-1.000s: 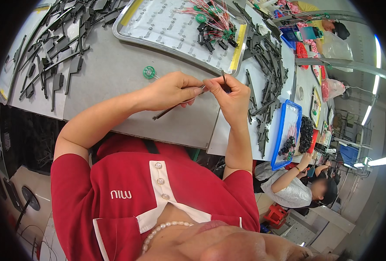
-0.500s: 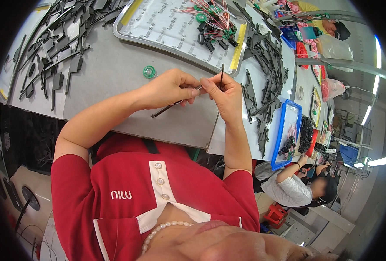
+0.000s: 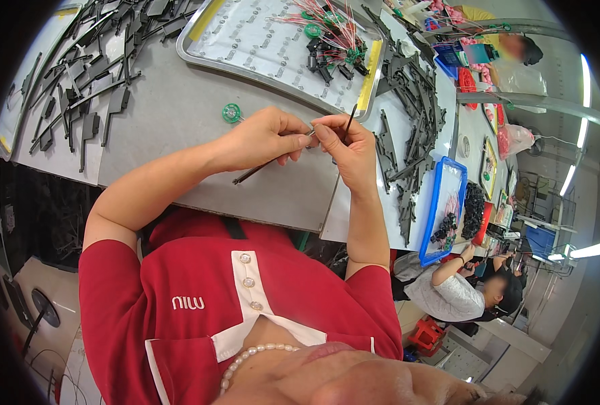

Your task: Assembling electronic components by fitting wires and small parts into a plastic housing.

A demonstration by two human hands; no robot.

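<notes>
My left hand [image 3: 271, 140] and my right hand [image 3: 347, 147] meet over the table, both closed in pinches. Between them runs a thin dark strip [image 3: 252, 172], one end sticking out below the left hand. A dark slender tip [image 3: 351, 116] pokes up past the right hand's fingers. Something thin and light-coloured, perhaps a wire, shows at the left fingertips; the fingers cover most of it. On the table just beyond my left hand lies a round green part [image 3: 231, 113]; whether it is joined to what I hold I cannot tell.
A metal tray [image 3: 259, 76] beyond my hands bears green parts with red and white wires and black pieces. Black plastic parts [image 3: 90, 81] are heaped at left, more [image 3: 414, 101] at right. A blue tray [image 3: 440, 177] stands right, near a person in grey [image 3: 448, 293].
The dark tip at my right hand has tilted slightly to the right. Both hands otherwise stay almost where they were, still pinching the strip.
</notes>
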